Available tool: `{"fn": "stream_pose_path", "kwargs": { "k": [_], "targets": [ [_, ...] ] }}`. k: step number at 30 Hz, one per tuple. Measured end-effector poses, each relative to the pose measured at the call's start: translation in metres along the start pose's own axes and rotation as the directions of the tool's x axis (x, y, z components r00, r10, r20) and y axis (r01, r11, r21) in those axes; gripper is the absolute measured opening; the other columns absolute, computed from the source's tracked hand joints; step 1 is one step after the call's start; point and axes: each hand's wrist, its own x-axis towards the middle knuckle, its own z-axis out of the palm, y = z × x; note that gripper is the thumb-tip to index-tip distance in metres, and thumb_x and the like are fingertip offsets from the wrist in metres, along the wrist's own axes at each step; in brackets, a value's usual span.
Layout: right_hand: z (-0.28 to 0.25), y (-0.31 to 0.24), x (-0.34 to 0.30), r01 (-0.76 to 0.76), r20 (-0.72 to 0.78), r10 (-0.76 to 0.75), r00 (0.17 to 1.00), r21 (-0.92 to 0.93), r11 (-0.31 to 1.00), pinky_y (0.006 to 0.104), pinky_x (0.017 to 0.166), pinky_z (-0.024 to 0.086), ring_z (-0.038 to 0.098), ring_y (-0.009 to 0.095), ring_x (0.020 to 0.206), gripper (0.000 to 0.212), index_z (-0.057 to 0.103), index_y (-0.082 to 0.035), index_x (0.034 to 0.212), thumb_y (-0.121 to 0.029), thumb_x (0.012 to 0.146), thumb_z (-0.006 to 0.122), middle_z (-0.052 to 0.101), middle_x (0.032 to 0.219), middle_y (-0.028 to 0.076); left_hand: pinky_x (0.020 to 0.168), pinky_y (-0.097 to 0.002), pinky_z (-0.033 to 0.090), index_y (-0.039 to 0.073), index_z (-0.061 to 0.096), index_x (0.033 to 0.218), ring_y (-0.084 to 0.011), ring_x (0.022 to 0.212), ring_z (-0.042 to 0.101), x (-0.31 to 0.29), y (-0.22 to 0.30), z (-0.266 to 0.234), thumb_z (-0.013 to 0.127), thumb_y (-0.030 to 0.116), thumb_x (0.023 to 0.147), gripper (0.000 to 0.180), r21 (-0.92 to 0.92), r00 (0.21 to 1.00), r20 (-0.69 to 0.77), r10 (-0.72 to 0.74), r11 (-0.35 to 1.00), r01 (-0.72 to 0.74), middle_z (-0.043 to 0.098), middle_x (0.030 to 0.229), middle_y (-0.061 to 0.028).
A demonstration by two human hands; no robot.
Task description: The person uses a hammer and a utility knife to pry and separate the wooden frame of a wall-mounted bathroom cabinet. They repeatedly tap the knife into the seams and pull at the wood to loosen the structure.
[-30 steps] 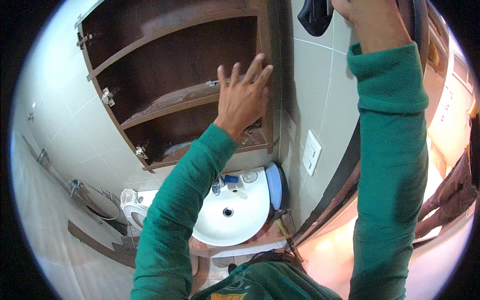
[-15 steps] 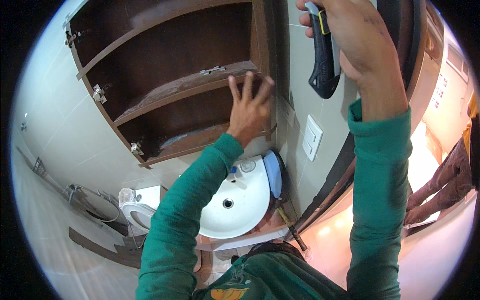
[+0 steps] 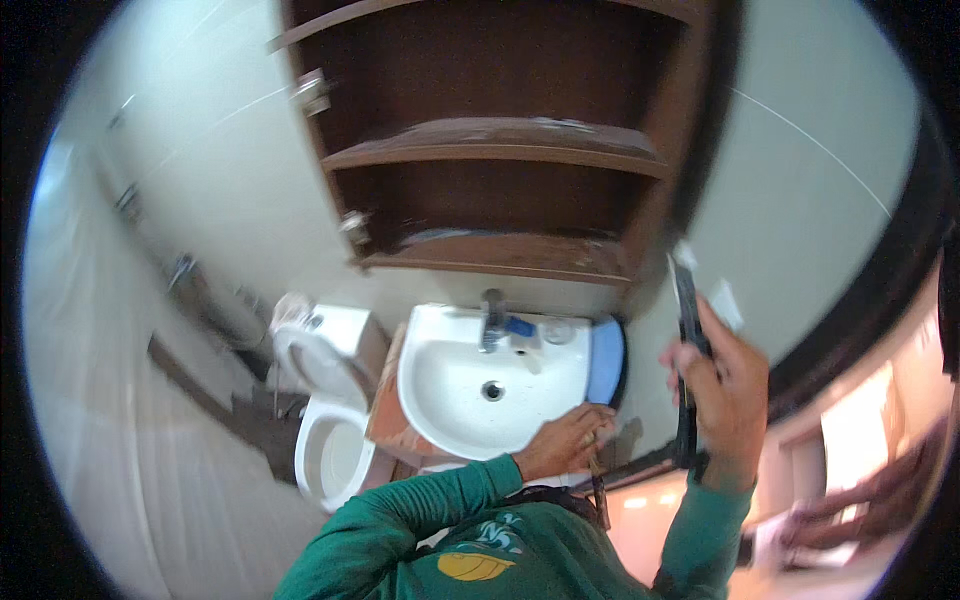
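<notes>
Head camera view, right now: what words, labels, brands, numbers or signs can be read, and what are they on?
No text can be read.
Green sweatshirt: pale marks above a yellow shape on its front, too blurred to tell whether they are letters.
Utility knife in the right hand: no lettering can be made out.
White sink: no lettering can be made out.
</notes>
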Motion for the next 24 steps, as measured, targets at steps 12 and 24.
{"fn": "stream_pose_path", "kwargs": {
  "k": [12,24],
  "targets": [
    [0.120,0.114,-0.026,-0.292,0.292,0.239,0.926,0.154,0.944,0.0291,0.086,0.054,0.070,0.015,0.098,0.030,0.069,0.006,0.123,-0.016,0.103,0.069,0.077,0.106,0.010,0.076,-0.0490,0.053,-0.003,0.043,0.133,-0.0512,0.089,0.069,-0.018,0.078,-0.064,0.048,0.043,0.111,0.052,-0.326,0.716,-0.103,-0.690,0.704,0.631,0.066,0.093,-0.0301],
    [0.116,0.234,-0.074,-0.059,0.194,0.276,0.942,-0.711,0.701,0.0573,0.111,0.041,0.056,0.049,0.123,0.062,0.055,0.009,0.142,-0.019,0.089,0.072,0.061,0.129,0.033,0.065,-0.0389,0.045,0.002,0.065,0.117,-0.0274,0.076,0.059,-0.067,0.052,-0.141,0.051,0.024,0.108,0.027,-0.150,0.304,-0.866,-0.396,0.788,0.598,0.061,0.088,-0.0125]
  ]
}}
